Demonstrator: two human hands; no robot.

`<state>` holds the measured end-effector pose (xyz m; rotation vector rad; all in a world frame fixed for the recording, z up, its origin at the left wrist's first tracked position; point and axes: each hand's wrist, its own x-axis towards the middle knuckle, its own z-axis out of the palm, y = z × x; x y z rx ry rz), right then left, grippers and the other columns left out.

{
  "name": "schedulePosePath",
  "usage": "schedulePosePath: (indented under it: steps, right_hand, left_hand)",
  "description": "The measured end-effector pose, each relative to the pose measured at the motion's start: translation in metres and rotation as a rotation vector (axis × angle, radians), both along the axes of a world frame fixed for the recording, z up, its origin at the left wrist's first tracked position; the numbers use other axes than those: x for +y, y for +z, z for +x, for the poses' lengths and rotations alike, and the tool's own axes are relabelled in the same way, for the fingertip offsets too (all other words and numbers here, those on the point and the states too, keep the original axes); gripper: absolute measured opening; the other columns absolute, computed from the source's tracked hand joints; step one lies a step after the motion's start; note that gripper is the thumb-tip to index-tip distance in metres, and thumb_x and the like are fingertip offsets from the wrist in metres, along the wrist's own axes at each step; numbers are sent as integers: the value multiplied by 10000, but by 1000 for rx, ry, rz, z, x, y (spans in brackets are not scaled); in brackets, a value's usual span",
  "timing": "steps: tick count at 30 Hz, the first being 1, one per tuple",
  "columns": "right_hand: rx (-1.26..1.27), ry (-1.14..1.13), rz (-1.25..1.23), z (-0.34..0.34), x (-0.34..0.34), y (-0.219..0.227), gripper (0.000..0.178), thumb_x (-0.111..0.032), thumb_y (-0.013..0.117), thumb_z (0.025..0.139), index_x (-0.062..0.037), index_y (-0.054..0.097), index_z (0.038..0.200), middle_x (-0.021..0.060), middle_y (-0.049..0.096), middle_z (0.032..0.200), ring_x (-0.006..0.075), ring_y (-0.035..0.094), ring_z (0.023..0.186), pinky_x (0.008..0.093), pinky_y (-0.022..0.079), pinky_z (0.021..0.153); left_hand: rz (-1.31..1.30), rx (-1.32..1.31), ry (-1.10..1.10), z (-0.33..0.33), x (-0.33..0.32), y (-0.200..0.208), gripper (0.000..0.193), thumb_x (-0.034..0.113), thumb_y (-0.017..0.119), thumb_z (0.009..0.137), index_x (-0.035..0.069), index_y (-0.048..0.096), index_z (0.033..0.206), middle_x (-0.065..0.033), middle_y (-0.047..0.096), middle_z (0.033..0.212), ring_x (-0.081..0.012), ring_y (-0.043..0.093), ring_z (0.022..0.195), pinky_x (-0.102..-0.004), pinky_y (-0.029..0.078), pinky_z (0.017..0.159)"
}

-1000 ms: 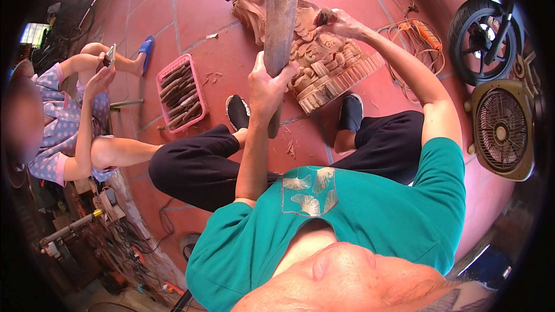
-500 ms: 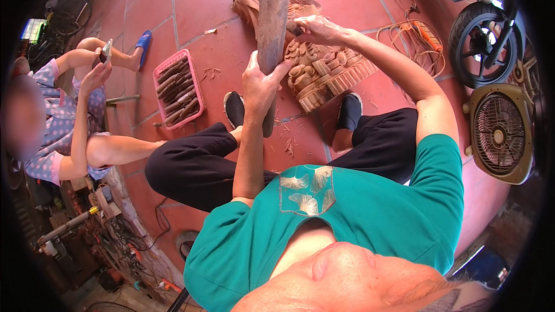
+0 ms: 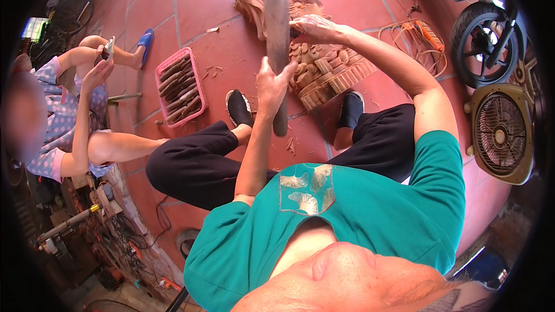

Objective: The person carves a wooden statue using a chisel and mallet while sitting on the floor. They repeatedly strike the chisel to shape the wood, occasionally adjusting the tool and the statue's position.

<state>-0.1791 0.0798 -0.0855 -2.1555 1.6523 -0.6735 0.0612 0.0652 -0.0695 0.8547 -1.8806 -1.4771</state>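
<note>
My left hand [image 3: 272, 88] is wrapped around a long, flat-sided wooden mallet [image 3: 277, 20], whose broad end points away from me. Behind the mallet, a brown carved wooden statue [image 3: 332, 75] lies on the floor, with a figure at its far end and ridged relief at its near end. Just right of the mallet, my right hand [image 3: 315, 29] is closed over the statue. A dark wooden handle [image 3: 295, 33] shows in part at its fingers; the rest of it is hidden.
A pink basket [image 3: 202, 89] of wooden-handled tools stands left of my feet. Further left sits a person [image 3: 69, 104] holding a phone. To the right are an orange power strip with cords [image 3: 429, 36], a motorbike wheel [image 3: 484, 45] and a fan [image 3: 500, 134]. Wood shavings [image 3: 291, 147] dot the tiles.
The mallet has dropped lower and come slightly right and toward me, with my left hand around it. My right hand has barely shifted at the statue.
</note>
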Motion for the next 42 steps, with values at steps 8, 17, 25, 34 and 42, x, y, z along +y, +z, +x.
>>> schedulePosePath:
  steps: [8,17,25,34,42]
  right_hand:
    - [43,-22,-25,-7,-1,-3,330,-203,765,875,-11,634,1110,189,687,905,371,677,852,457,523,737]
    - [68,-103,159,-7,-4,5,265,-180,713,883,-50,601,1084,146,659,824,316,683,719,432,534,681]
    - [-144,-84,-82,-20,3,-1,211,-154,701,863,-37,579,990,109,598,813,213,608,719,373,497,662]
    - [-102,-142,148,-19,-7,-14,174,-175,680,873,-55,559,908,57,545,680,155,581,655,355,468,619]
    - [-58,-140,168,-25,-10,-24,218,-231,685,901,-34,601,940,94,664,775,190,638,683,368,514,663]
  left_hand:
    - [264,165,92,7,12,21,395,204,766,933,-24,551,1174,-45,679,824,-74,577,550,-233,465,471]
    - [366,-3,-79,19,2,2,382,252,779,918,12,581,1140,-22,629,749,-87,580,536,-249,484,470]
    - [342,55,-55,17,-1,21,293,224,764,933,42,576,1064,1,579,697,-86,557,521,-244,473,476]
    - [302,-4,-45,18,0,22,311,220,776,922,32,583,1078,0,590,705,-85,567,540,-239,471,489]
    - [129,-9,26,8,10,22,398,250,788,909,-3,588,1141,-39,642,753,-95,596,577,-257,488,501]
